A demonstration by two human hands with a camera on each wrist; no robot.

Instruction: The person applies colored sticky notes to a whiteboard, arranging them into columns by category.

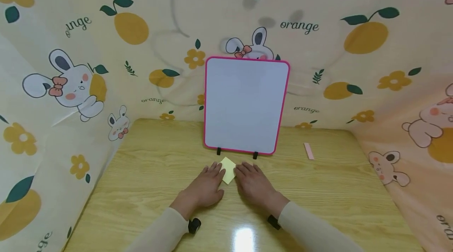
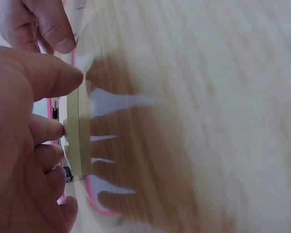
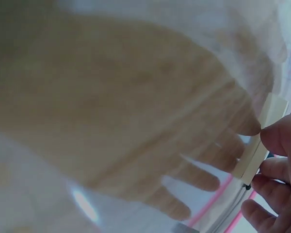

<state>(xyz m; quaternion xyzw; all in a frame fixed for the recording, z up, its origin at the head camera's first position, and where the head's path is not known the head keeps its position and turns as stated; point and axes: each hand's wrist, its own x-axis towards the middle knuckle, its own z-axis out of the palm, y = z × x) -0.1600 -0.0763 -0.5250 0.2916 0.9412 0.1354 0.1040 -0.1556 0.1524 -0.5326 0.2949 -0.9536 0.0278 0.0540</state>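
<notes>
A small pale yellow square of paper (image 1: 228, 170) lies on the table, turned with one corner toward the whiteboard. Whether it is one sheet or several layers cannot be told. At its left edge rest the fingertips of my left hand (image 1: 205, 186), with the thumb apart from the paper. My right hand (image 1: 255, 183) touches the right edge with its fingertips, its thumb hidden in the head view. Seen low from the left wrist, the paper (image 2: 73, 141) is a thin band beside the fingers. The right wrist view shows a fingertip against the paper (image 3: 269, 116).
A pink-framed whiteboard (image 1: 245, 104) stands upright on black feet (image 1: 255, 155) just behind the paper. Off to the right lies a small pink strip (image 1: 309, 151). The glossy wood-grain table (image 1: 152, 165) meets patterned cloth (image 1: 162, 35) at the back and sides.
</notes>
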